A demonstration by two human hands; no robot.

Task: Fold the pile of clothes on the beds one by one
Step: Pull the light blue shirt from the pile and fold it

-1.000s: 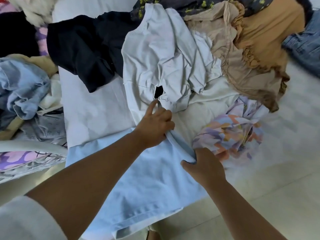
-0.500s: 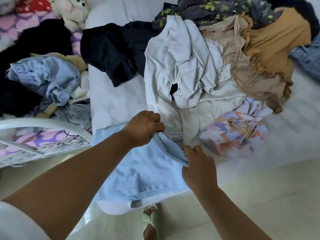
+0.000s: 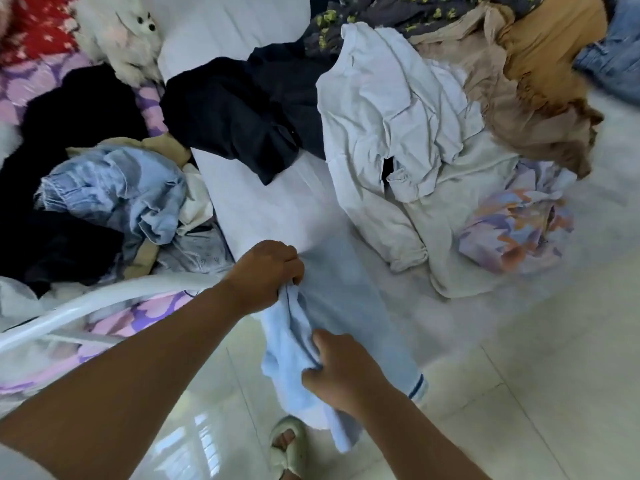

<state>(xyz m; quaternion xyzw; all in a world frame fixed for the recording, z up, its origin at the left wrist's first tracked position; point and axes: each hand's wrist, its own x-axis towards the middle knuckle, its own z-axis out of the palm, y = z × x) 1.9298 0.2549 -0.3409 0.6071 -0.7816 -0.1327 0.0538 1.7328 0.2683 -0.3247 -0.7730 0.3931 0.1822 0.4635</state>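
We have the light blue garment (image 3: 349, 306) in both hands at the near edge of the white bed (image 3: 249, 199). Left hand (image 3: 266, 271) is fisted round its upper edge; right hand (image 3: 341, 370) has fingers curled into a bunched fold lower down. Part of the cloth lies flat on the mattress, part hangs over the edge toward the floor, a dark stripe at its hem. We judge this a first fold, half made.

No finished folded stack visible anywhere. Left to do, all crumpled: white shirt (image 3: 391, 109), black garment (image 3: 242, 112), tan garment (image 3: 502, 98), mustard piece (image 3: 550, 39), patterned pastel item (image 3: 516, 226), dark floral cloth (image 3: 381, 15). On the left bed, pale denim (image 3: 114, 188) on more dark clothes. A plush dog (image 3: 128, 36) sits at the back.

Task looks near its start.
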